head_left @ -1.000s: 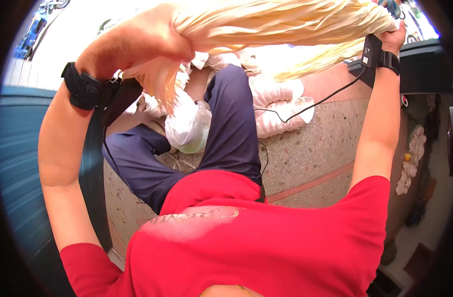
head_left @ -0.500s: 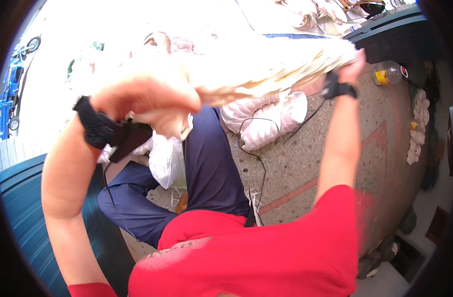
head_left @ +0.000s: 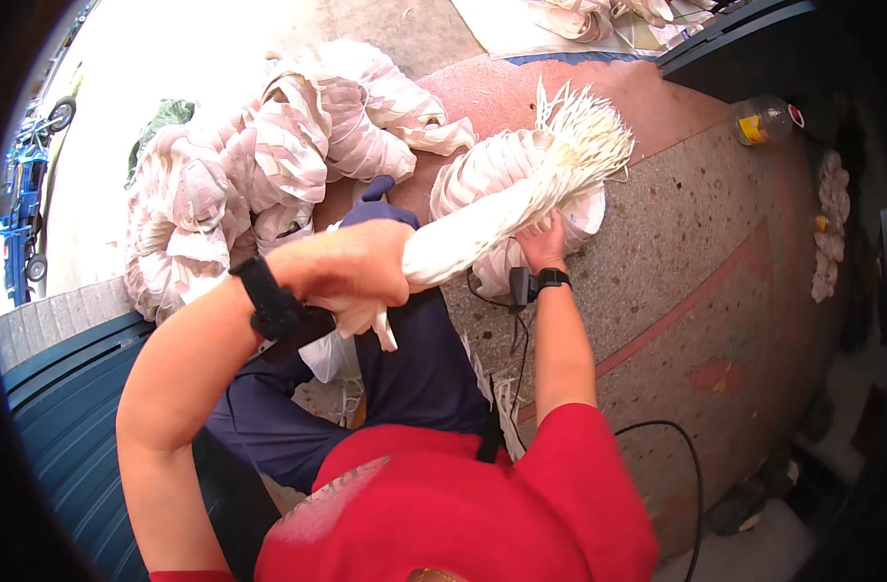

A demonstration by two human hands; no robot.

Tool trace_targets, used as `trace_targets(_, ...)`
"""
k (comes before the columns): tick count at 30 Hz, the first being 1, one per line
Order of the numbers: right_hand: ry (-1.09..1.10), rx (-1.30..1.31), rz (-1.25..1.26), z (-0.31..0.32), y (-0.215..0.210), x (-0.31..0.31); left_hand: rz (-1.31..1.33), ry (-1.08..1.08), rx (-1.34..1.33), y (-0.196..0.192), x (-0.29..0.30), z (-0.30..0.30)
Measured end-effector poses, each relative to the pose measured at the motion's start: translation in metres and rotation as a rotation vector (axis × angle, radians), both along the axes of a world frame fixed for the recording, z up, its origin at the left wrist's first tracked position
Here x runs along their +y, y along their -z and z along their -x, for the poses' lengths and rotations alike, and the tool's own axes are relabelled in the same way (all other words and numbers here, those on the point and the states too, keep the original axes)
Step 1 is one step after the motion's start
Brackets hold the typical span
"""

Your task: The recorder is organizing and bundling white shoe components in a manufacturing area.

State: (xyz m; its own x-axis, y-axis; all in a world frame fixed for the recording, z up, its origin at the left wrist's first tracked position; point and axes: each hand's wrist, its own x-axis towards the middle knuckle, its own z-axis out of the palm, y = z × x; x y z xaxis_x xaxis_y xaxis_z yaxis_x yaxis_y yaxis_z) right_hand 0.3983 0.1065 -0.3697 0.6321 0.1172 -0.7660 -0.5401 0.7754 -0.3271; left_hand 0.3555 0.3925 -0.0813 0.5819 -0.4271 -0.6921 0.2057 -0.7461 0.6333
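My left hand [head_left: 370,262] is closed around one end of a bundle of cream-white strips [head_left: 482,233]. A short tail of the strips hangs below that fist. From there the bundle slants up to the right and fans into many loose, thin ends. My right hand [head_left: 540,242] is at the underside of the fanned part, fingers apart and reaching toward the strands; whether they touch them I cannot tell. Behind the bundle a pinkish-white roll of wound strip [head_left: 487,170] lies on the floor, partly covered by it. Both wrists carry black straps.
Large pinkish-white coils [head_left: 288,145] are piled at the far left. A clear plastic bottle [head_left: 763,121] and a twisted pale hank [head_left: 831,223] lie on the right. A white plastic bag [head_left: 329,357] sits between my legs. A black cable [head_left: 691,456] loops at my right side.
The bundle, stretched between both hands before, has come down and its far end now fans out loose. My right hand has let go of that end and moved left and down.
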Motion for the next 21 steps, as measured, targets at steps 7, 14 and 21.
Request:
trace_targets(7,-0.212,-0.22,0.313,-0.004,-0.079,-0.023,0.102,-0.198,0.185,-0.013,0.038,-0.023)
trace_targets(14,-1.097,-0.897,0.317,0.072,-0.234,0.079,0.237,-0.335,0.241,-0.024,0.056,-0.012)
trace_targets(21,-1.295,-1.264,0.573,0.14,-0.237,0.179,-0.054,-0.086,0.048,-0.045,0.03,-0.008)
